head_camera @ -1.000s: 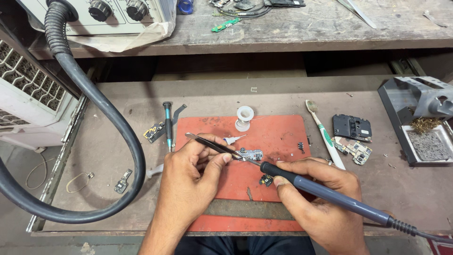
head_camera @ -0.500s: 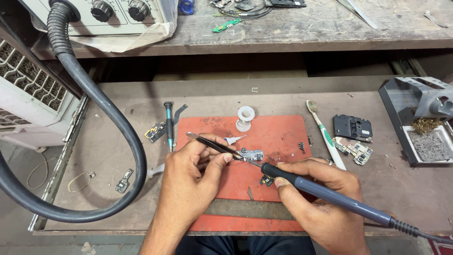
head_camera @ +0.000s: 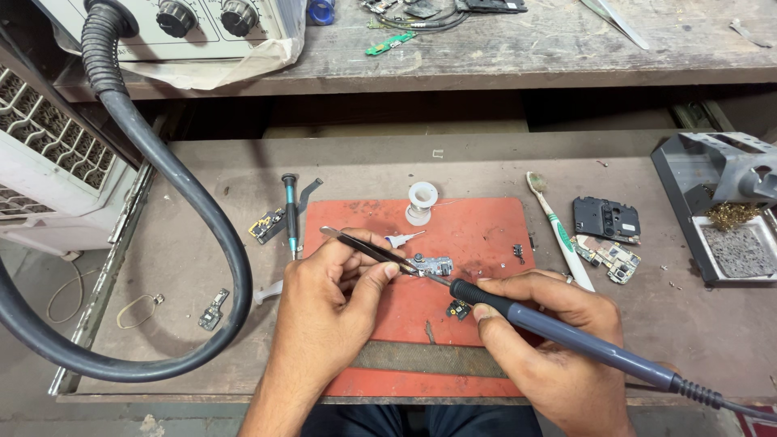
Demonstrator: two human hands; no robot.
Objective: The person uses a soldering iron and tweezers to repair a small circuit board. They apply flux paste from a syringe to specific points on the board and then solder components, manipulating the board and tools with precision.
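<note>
Tweezers (head_camera: 368, 248) are pinched in the left hand (head_camera: 336, 295), their tips closed on a small metal part (head_camera: 433, 265) that sits on the red mat (head_camera: 477, 235) just ahead of both hands. That hand is curled narrow, thumb and forefinger pressing the tweezers' arms together. The right hand (head_camera: 550, 340) grips a soldering iron (head_camera: 558, 332) like a pen, fingers wrapped tight around its dark blue handle, and the iron's tip meets the metal part from the right. Its cord runs off past the right wrist.

Under the right forefinger lies a tiny dark chip (head_camera: 459, 309), touching the mat. Beyond the left hand stands a white solder spool (head_camera: 422, 201), with a small white nozzle piece (head_camera: 402, 239) between it and the tweezers. Left of the left hand a screwdriver (head_camera: 290, 212) with a black and teal grip lies beside a small circuit board (head_camera: 265, 226). A thick black hose (head_camera: 202, 218) loops around further left.

Beyond the right hand a toothbrush (head_camera: 558, 229) lies slanted, and past it two phone boards (head_camera: 607, 239) rest near each other. Far right stands an iron stand (head_camera: 720, 210) with a sponge tray. A flat file (head_camera: 429, 358) lies across the mat between the wrists.
</note>
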